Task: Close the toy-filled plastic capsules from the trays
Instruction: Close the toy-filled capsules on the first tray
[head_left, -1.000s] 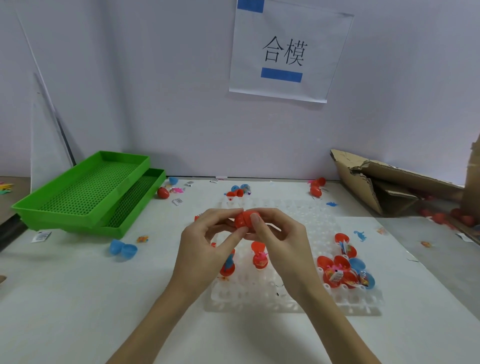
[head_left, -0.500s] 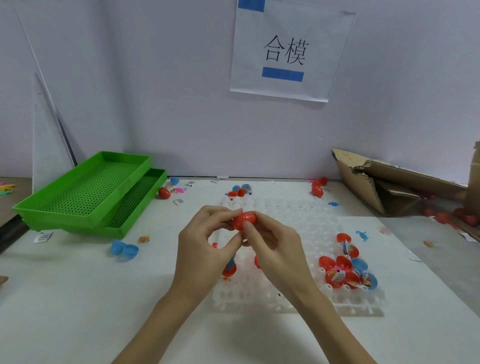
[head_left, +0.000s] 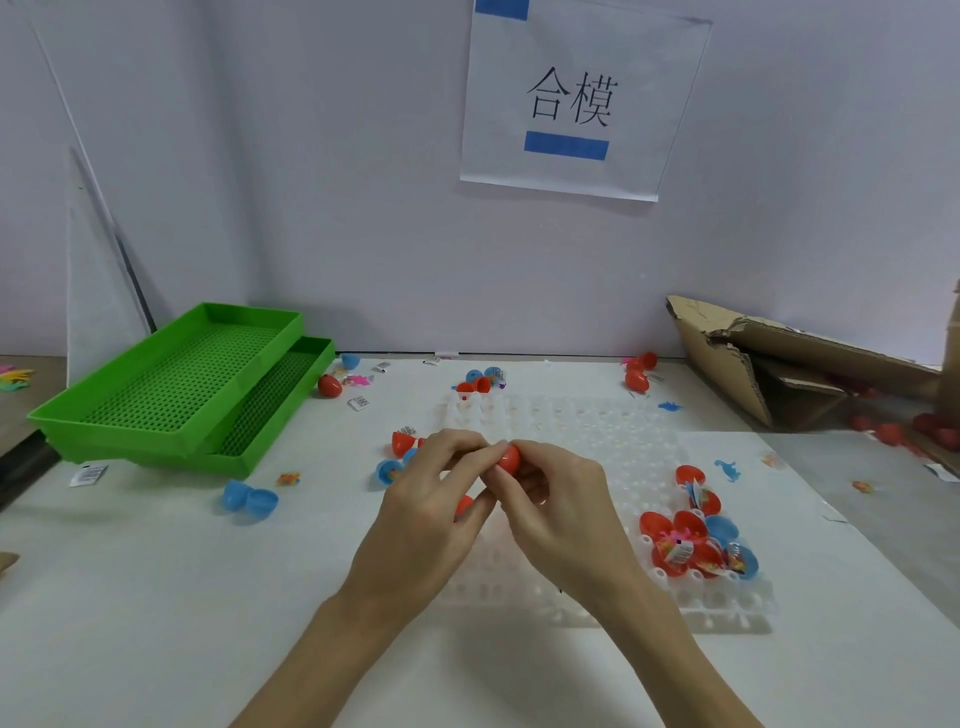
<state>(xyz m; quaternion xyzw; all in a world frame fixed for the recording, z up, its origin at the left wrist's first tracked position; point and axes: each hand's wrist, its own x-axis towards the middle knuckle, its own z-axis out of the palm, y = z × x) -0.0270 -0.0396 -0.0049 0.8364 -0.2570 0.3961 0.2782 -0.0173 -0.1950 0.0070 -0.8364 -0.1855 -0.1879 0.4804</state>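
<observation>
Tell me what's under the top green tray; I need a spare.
A second green tray lies under the top green tray, its right edge sticking out. The rest of it, and anything inside it, is covered.

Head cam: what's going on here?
A person holds a red capsule between both hands, left hand and right hand pinching it above a white tray. Whether it is fully snapped shut cannot be told. At the tray's right end, open capsules, red and blue with toys inside, still wait. Two stacked green trays sit on the left, and a few loose capsules lie on the table.
</observation>
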